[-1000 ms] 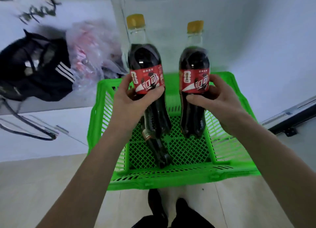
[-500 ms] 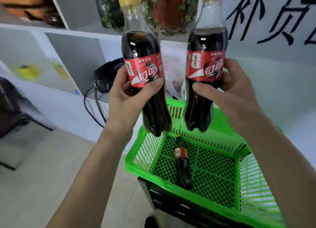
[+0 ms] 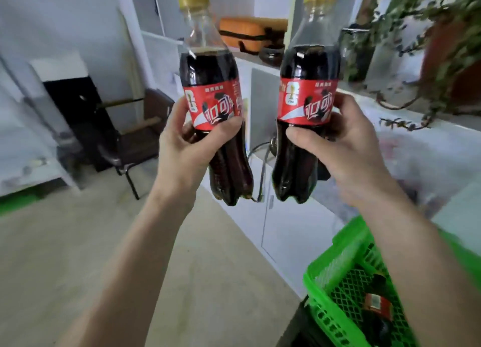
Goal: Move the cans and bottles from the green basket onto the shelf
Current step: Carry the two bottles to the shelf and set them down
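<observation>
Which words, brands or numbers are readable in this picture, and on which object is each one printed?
"FIFA": small, under the trophy emblem on the red label of the right cola bottle, in the right hand.
Large white Chinese logo characters: on the red labels of both bottles; I cannot read them with certainty.
Small line at each label's top: too small.
Left cola bottle, in the left hand: emblem text blurred.
Bottle in the green basket: label blurred.

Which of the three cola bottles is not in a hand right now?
The small cola bottle lying in the green basket. The other two, yellow-capped, are upright in the air: one in the left hand, one in the right hand.
</observation>
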